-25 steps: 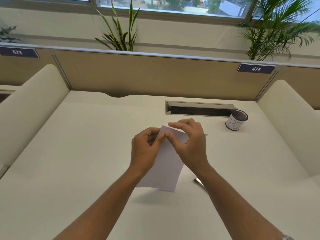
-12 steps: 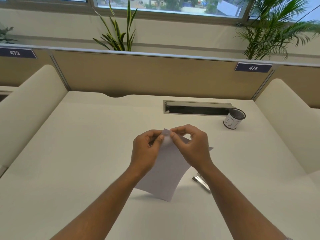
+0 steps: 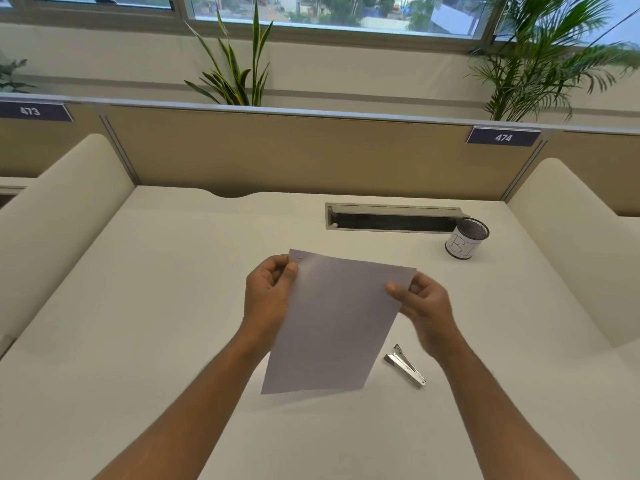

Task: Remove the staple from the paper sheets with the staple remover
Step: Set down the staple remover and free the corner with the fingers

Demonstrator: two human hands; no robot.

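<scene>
Sheets (image 3: 332, 323) held by both hands; staple remover (image 3: 405, 365) lies below right fingers (image 3: 398, 292).

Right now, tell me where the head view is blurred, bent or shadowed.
Head view: the right hand is smeared by motion blur, while the left hand and staple remover look sharp; the wide lens bows the partition rail; soft window light leaves a faint shadow on the desk under the paper sheets.

Pale lilac paper sheets (image 3: 332, 323); silver staple remover (image 3: 405, 365).
</scene>
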